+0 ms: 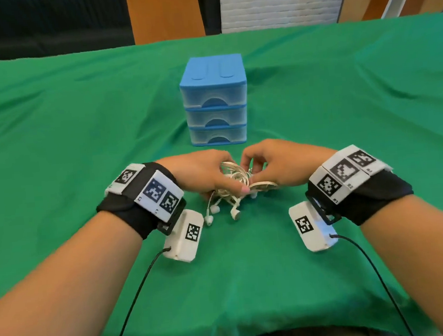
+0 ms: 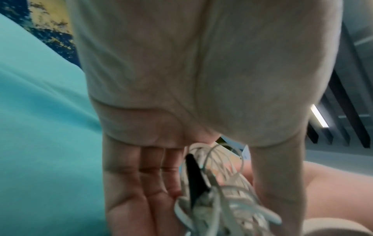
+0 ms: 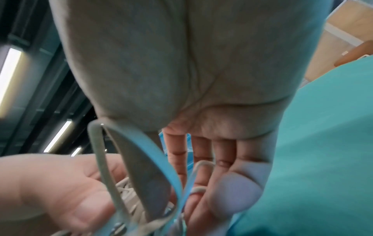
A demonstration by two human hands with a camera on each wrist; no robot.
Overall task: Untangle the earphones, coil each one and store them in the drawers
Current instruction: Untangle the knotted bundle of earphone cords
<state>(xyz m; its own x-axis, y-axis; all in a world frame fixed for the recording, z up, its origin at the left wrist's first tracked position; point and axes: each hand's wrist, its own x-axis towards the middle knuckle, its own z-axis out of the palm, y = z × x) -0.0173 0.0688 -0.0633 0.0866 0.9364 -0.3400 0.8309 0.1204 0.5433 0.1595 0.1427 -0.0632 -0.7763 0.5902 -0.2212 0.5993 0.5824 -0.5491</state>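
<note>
A tangled bundle of white earphones (image 1: 236,182) sits between my two hands, just above the green cloth, with several earbuds (image 1: 213,211) dangling below it. My left hand (image 1: 205,174) grips the bundle from the left, thumb pressed on its near side. My right hand (image 1: 271,166) pinches cables on the right side of the tangle. In the left wrist view the white cables (image 2: 218,188) run between thumb and fingers. In the right wrist view loops of cable (image 3: 141,159) cross the palm and fingers. The blue drawer unit (image 1: 216,101) stands behind, all three drawers closed.
The green tablecloth (image 1: 77,126) covers the whole table, with its front edge near my body. Black sensor cables (image 1: 135,301) trail from both wrist cameras toward me. Wooden panels and a white brick wall stand behind the table.
</note>
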